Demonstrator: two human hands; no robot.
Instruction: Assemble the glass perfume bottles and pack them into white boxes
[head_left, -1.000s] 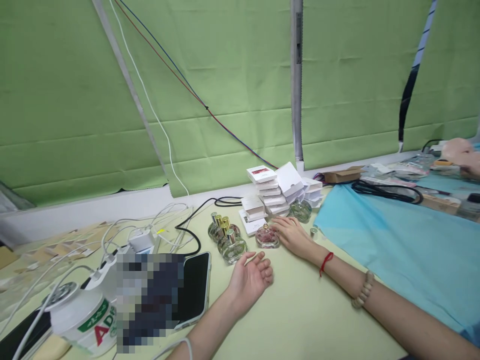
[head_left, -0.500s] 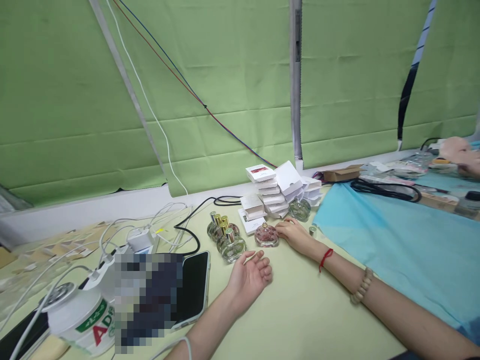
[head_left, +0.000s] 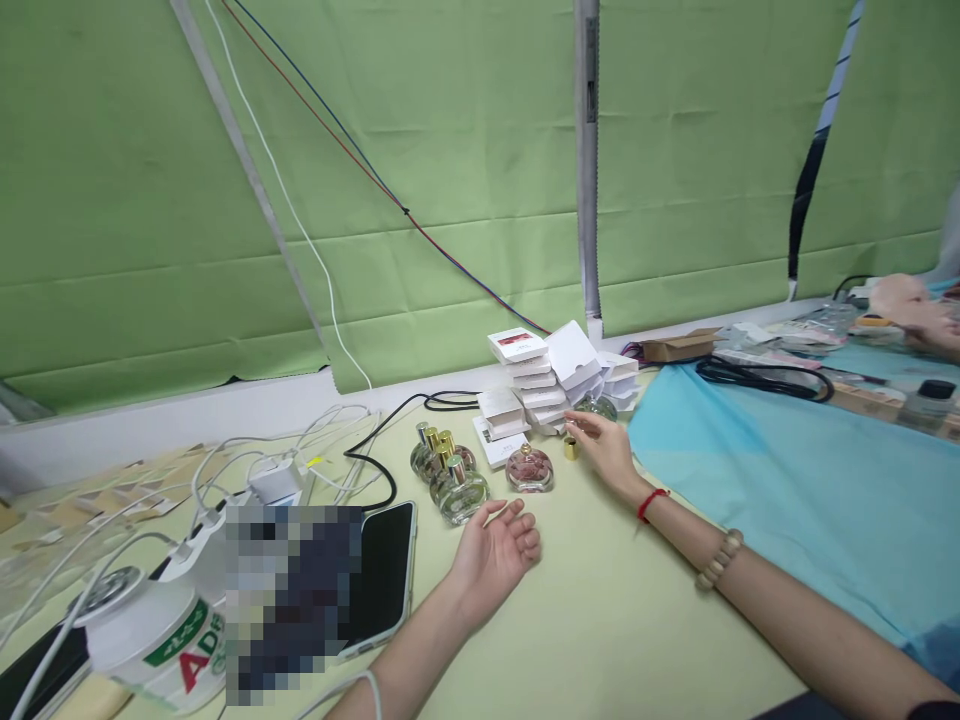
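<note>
My left hand [head_left: 497,550] rests palm up on the pale yellow table [head_left: 600,640], fingers loosely apart, holding nothing, just in front of a cluster of small round perfume bottles [head_left: 448,478]. My right hand [head_left: 609,447] is lifted a little and pinches a small gold bottle cap [head_left: 571,447] between thumb and fingertips. A pink round perfume bottle [head_left: 529,468] stands without its cap just left of that hand. A greenish round bottle [head_left: 598,408] is partly hidden behind my fingers.
A stack of small white boxes [head_left: 536,385] stands behind the bottles. A phone [head_left: 382,575], chargers and white cables [head_left: 285,470] and a white jar [head_left: 161,640] lie at left. A blue sheet [head_left: 787,490] covers the right side, where another person's hand [head_left: 911,305] works.
My right hand, which lay flat beside the pink bottle, has lifted and now holds the gold cap. The small cap that lay to the right of that hand is gone. My left hand stayed put.
</note>
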